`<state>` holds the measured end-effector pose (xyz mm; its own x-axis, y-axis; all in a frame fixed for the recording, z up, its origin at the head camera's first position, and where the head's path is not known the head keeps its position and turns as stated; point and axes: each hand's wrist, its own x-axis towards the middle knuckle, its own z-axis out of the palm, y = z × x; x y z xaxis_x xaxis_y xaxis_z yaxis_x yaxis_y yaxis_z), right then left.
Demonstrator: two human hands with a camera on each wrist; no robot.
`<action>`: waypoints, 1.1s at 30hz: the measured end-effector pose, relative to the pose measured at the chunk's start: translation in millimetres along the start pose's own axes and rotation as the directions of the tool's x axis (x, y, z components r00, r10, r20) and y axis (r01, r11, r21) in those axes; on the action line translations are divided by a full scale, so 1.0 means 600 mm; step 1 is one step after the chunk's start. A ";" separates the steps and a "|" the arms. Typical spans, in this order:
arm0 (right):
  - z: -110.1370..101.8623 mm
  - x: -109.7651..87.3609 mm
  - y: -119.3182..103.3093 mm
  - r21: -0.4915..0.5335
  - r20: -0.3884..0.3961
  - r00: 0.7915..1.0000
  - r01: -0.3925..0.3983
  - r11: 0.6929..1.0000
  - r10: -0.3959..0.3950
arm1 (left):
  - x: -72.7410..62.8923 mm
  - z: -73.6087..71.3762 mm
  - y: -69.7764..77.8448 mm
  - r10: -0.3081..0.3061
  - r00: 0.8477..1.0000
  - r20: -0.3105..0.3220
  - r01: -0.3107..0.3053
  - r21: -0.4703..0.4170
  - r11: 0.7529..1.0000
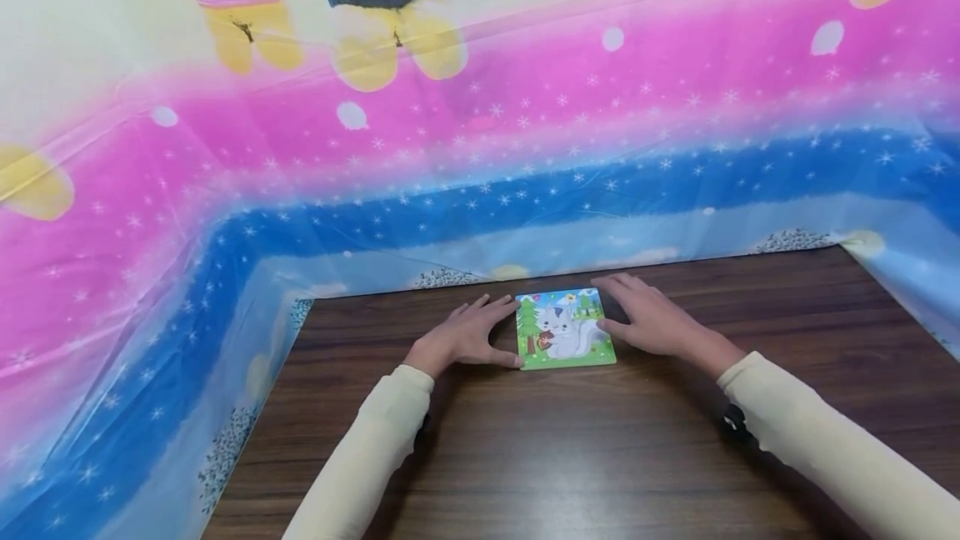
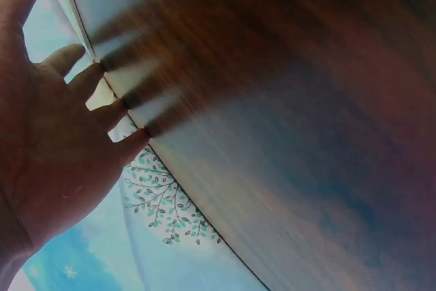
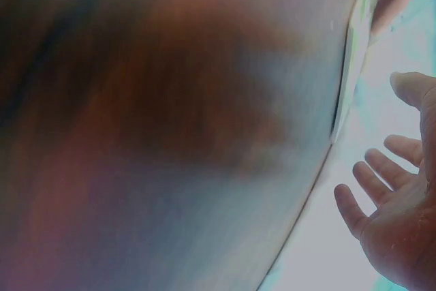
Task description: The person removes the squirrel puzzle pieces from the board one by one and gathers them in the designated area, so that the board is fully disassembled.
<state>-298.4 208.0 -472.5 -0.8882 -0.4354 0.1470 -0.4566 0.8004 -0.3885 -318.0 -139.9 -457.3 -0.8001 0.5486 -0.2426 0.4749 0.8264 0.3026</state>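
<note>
A square picture board (image 1: 562,344) lies flat on the brown table, printed with a pale squirrel, green trees and grass. At its left side is my left hand (image 1: 471,335), fingers spread, with the thumb at the near left corner. My right hand (image 1: 654,320) is at the opposite side, its thumb and forefinger by the right edge. The left wrist view shows the left hand (image 2: 65,144) with extended, parted fingers. In the right wrist view the right hand (image 3: 402,202) has loosely extended fingers, and the board's edge (image 3: 353,56) appears thin beside it. Exact finger contact is unclear.
The dark wood-grain table (image 1: 555,457) ends just behind the board. A patterned cloth (image 1: 480,123) in pink, blue and white, printed with bears and snowflakes, hangs along its back and sides. Light reflects off the tabletop in front of the board.
</note>
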 end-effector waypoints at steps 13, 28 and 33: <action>0.022 0.030 -0.017 0.000 0.017 0.999 -0.043 0.999 0.043 | -0.001 0.003 0.000 -0.001 1.000 0.014 0.002 -0.019 1.000; 0.023 0.072 -0.008 0.061 0.074 0.995 -0.078 0.995 0.074 | 0.001 -0.002 0.000 0.019 0.999 0.027 -0.018 -0.039 0.999; 0.020 0.085 -0.006 0.055 0.117 0.991 -0.065 0.996 0.059 | -0.002 -0.002 -0.003 0.008 1.000 0.026 -0.007 -0.039 0.999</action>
<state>-341.6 177.7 -474.4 -0.9013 -0.4330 0.0165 -0.3940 0.8031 -0.4469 -318.4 -142.3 -456.7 -0.7866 0.5584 -0.2637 0.4660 0.8169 0.3398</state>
